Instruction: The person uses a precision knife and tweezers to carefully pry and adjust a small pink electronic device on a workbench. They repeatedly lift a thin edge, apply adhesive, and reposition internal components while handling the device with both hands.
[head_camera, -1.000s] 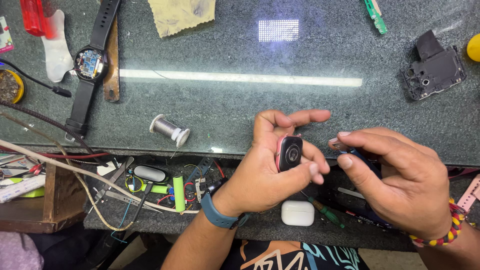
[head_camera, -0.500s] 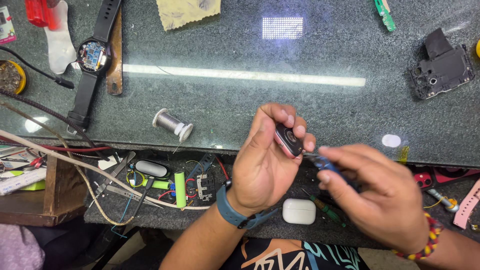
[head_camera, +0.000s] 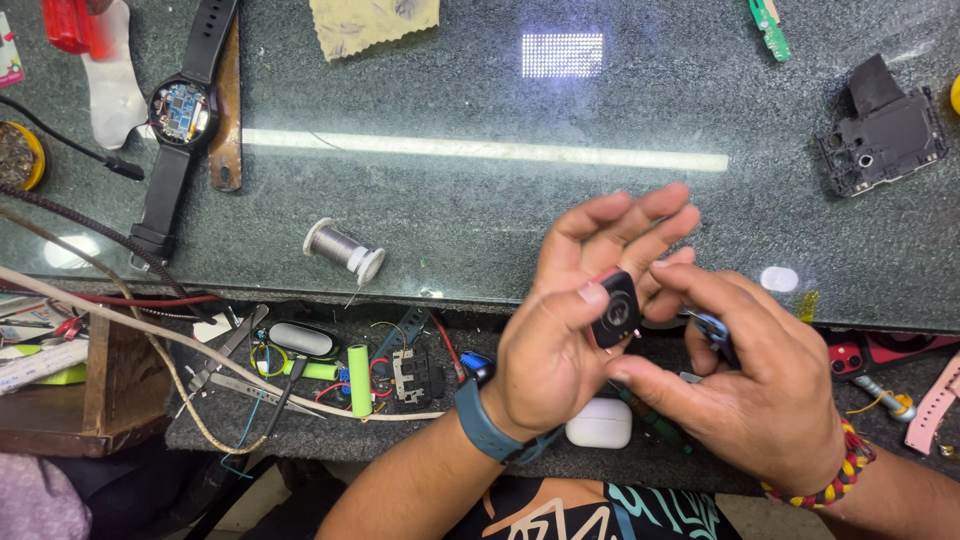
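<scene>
Left hand (head_camera: 560, 350) pinched a small black watch module (head_camera: 613, 308) between thumb and fingers (head_camera: 600, 215). Right hand (head_camera: 745, 380) closed on a bluish tool (head_camera: 708, 326), probably tweezers, tip at the module, above the counter (head_camera: 450, 200) edge.

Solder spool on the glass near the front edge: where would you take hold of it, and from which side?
The solder spool lies on its side on the glass top, axis running diagonally, white flange toward the person. Probably best gripped across the grey wound middle, fingers coming from above and straddling it crosswise between the flanges, which would stop slipping along its length. The surface beside it looks open, with both hands off to its right.
</scene>
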